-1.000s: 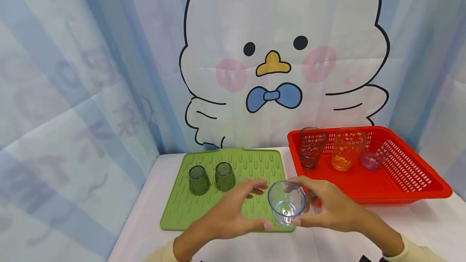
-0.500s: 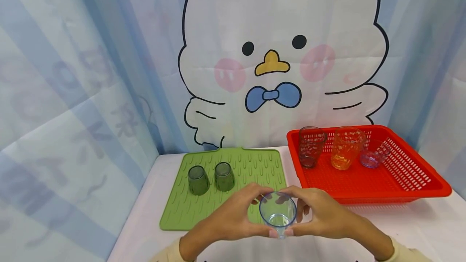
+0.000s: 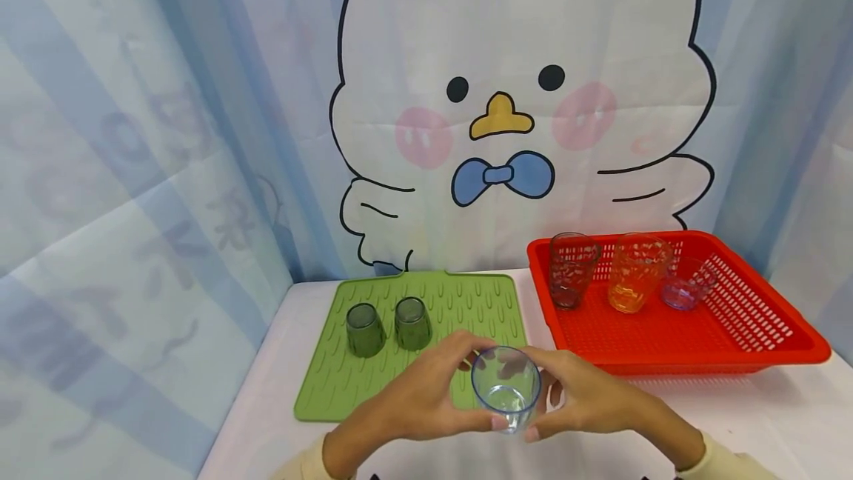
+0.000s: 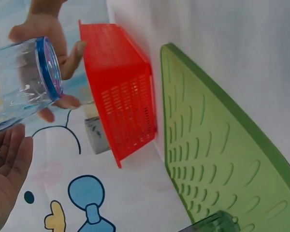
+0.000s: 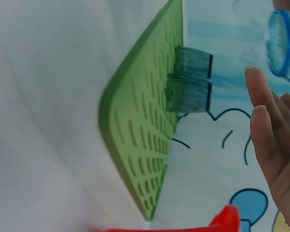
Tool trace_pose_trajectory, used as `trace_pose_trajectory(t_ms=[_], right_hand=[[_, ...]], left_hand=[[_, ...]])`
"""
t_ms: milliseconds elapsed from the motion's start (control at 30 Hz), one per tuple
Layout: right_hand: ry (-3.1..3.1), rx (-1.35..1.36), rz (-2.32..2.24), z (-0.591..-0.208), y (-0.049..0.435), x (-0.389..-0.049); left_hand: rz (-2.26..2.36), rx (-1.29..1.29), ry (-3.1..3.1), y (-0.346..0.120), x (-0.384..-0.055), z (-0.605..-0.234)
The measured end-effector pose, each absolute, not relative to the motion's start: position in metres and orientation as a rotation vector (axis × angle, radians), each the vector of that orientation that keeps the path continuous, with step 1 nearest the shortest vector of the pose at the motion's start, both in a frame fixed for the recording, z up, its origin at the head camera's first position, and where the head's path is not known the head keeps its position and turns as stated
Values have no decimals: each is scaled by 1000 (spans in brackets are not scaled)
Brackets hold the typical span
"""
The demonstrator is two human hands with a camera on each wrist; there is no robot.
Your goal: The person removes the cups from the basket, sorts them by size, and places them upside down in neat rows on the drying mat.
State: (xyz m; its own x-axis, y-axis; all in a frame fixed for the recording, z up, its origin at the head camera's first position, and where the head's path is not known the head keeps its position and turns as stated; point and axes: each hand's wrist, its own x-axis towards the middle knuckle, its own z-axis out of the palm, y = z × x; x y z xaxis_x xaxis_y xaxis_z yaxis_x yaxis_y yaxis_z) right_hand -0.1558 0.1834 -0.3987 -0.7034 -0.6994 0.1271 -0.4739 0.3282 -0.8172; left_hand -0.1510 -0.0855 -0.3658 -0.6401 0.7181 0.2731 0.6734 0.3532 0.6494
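Above the table's front, my left hand (image 3: 433,391) holds a clear, blue-tinted glass (image 3: 506,387) between its thumb and fingers. My right hand (image 3: 580,398) is at the glass's right side, its thumb standing apart from the wall and its fingers loosely bent near the back. Whether those fingers still touch the glass is hard to tell. In the left wrist view the glass's thick blue end (image 4: 49,70) faces the table. Two dark green glasses (image 3: 364,330) stand upside down on a green drying mat (image 3: 466,302) beyond my left hand.
A red plastic basket (image 3: 640,358) stands at the right. Inside are a dark glass (image 3: 571,272), an orange glass (image 3: 636,276) and a small purple bowl-like glass (image 3: 686,284). A cartoon-printed curtain (image 3: 413,35) closes the back, and another hangs at the left.
The glass, held by the right hand alone at first, has moved left into the left hand's grip. Both hands met on it; the right thumb has since come away.
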Motion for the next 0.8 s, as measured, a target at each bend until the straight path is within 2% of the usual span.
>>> trace_pose_trajectory(t_ms=[333, 800], right_hand=[[2119, -945, -1469, -429, 168, -159], [2118, -968, -1597, -438, 164, -160]], left_hand=[[1197, 1286, 2535, -85, -152, -364], [1290, 1154, 2434, -92, -152, -370]])
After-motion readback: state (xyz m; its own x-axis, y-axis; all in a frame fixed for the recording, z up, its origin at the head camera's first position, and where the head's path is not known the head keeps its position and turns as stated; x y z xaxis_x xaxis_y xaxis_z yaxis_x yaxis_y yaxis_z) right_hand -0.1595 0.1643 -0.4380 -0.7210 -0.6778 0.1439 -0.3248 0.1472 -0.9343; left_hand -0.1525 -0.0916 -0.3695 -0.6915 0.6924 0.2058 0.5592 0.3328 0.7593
